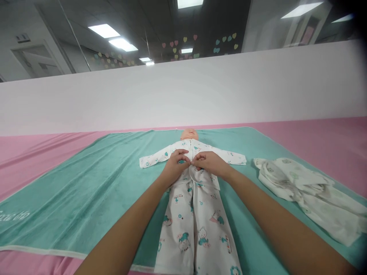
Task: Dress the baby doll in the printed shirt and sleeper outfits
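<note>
A white printed shirt [197,146] lies face up with its sleeves spread on a doll [189,134], its front edges pinched at the middle between the nearly touching thumb and forefinger tips of the left hand [178,165] and the right hand [211,162]. Below it stretch matching trousers [182,214], all on a teal blanket [94,191] over a pink sheet [323,141]. Crumpled pale clothes [304,181] lie right of the shirt, and a white wall [160,99] stands behind.
</note>
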{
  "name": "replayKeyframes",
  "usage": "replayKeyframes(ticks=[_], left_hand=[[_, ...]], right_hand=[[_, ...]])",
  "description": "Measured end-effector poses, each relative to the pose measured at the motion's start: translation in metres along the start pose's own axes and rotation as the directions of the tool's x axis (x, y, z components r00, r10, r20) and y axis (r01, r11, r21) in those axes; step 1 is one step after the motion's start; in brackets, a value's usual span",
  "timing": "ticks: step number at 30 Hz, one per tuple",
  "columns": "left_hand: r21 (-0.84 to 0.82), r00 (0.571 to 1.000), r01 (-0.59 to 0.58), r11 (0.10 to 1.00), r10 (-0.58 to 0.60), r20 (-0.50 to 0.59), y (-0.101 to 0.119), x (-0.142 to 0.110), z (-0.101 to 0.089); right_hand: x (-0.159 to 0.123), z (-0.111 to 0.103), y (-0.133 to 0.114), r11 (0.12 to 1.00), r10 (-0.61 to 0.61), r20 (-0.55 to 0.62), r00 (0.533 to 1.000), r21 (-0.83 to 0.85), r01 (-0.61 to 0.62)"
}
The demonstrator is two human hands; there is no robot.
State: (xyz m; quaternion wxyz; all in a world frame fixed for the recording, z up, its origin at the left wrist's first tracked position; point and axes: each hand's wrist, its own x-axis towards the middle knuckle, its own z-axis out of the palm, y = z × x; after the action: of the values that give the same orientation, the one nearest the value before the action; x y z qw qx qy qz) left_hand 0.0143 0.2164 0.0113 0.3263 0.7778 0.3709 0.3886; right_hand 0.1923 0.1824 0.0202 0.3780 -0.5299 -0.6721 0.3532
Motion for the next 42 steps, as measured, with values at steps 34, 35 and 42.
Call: replayKeyframes(ticks=[34, 35, 42], left_hand=[[-0.051, 0.996, -0.065, 0.997, 0.061, -0.069, -0.007, 0.000, 0.004], [-0.047, 0.996, -0.058, 0.997, 0.054, -0.070, -0.006, 0.000, 0.004], [0.005, 0.996, -0.054, 0.999, 0.054, -0.064, -0.005, -0.001, 0.004]], right_hand=[[0.002, 0.015, 0.009, 0.997, -0.073, -0.150, 0.986, -0.046, 0.067], [0.002, 0.015, 0.008, 0.996, -0.074, -0.148, 0.986, -0.058, 0.066], [0.000, 0.011, 0.003, 0.993, -0.055, -0.116, 0.992, -0.107, 0.043]])
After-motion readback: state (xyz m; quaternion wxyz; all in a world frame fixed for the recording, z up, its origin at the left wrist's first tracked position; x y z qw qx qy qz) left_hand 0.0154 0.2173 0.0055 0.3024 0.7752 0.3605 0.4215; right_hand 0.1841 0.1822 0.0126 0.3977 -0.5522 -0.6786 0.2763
